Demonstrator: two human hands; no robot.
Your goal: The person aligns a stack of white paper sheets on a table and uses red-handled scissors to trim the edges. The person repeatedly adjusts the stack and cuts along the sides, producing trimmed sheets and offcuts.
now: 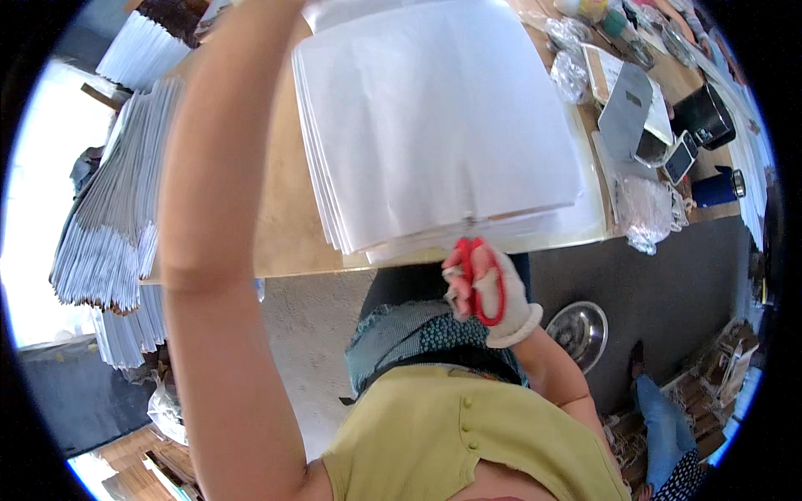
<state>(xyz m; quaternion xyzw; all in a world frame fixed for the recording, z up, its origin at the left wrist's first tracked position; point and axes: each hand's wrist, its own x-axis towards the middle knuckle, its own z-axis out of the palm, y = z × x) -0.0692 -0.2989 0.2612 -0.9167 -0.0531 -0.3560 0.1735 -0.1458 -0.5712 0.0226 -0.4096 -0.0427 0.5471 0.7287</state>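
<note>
Left arm (221, 242), bare and blurred, rises close past the lens; its hand lies beyond the upper edge, so how those fingers stand I cannot tell. Gloved, the right hand (511, 307) has its fingers curled around the red handles of the scissors (470, 255). Just ahead of these fingers, the blades point at the near edge of the white paper (443, 125), layered on the table (280, 209). Well left of them hang folded sheets (117, 217); right and farther ahead sit a bottle (715, 190) and phone (681, 159). Behind, rightward, rests a bowl (578, 334).
</note>
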